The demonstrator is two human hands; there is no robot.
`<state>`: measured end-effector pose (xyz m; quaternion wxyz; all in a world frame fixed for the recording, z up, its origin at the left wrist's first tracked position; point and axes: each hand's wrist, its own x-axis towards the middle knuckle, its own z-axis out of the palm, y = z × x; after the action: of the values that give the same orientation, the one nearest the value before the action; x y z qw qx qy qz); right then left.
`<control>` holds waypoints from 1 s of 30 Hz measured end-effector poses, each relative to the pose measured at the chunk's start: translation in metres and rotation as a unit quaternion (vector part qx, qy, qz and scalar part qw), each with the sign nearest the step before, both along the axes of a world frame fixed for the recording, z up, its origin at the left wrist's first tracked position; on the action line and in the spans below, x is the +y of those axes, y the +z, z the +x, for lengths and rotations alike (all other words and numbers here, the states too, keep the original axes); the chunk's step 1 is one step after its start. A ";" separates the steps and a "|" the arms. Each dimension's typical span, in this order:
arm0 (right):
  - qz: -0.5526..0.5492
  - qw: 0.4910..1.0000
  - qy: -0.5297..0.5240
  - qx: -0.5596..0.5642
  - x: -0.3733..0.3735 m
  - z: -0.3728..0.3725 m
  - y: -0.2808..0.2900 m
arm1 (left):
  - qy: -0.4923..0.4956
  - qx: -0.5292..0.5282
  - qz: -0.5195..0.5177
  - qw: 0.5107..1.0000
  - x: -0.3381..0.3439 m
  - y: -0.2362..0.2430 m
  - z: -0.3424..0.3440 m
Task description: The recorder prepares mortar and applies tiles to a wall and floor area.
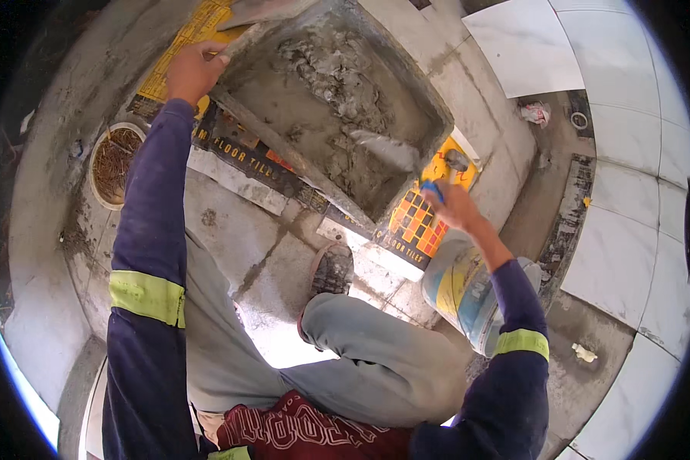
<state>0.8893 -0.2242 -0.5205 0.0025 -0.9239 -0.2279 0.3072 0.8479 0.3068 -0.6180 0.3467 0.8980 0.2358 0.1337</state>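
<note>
Grey mortar tray [406,92] — left hand [194,70] clasps rim; right hand [454,205] grips trowel [391,149], seemingly; yellow-black box [418,226] beneath.

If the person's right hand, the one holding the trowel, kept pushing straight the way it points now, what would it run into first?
Most likely the wet grey mortar in the square mixing tub. The right hand holds a blue-handled trowel whose blade already reaches over the tub's near rim into the mix. Depth is hard to judge here.
</note>
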 end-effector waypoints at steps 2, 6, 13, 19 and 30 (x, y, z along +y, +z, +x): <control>0.024 0.988 -0.070 0.138 0.024 -0.024 0.007 | 0.005 0.004 -0.007 1.000 0.002 0.001 -0.004; 0.012 0.992 0.113 0.055 0.033 -0.055 -0.023 | 0.004 0.030 -0.021 0.999 -0.001 0.007 -0.001; -0.054 0.985 0.123 -0.105 0.019 -0.006 -0.016 | 0.017 0.009 -0.042 0.999 -0.007 0.012 -0.005; 0.020 0.992 0.106 -0.071 0.067 -0.036 -0.017 | 0.015 -0.032 -0.048 0.998 0.002 -0.005 0.000; 0.009 0.987 0.045 -0.154 0.120 0.002 -0.026 | 0.020 0.006 -0.121 0.992 -0.005 0.014 -0.003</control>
<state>0.8915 -0.1041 -0.5466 -0.0386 -0.9490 -0.2696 0.1589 0.8446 0.3014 -0.6037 0.4488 0.8451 0.2705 0.1057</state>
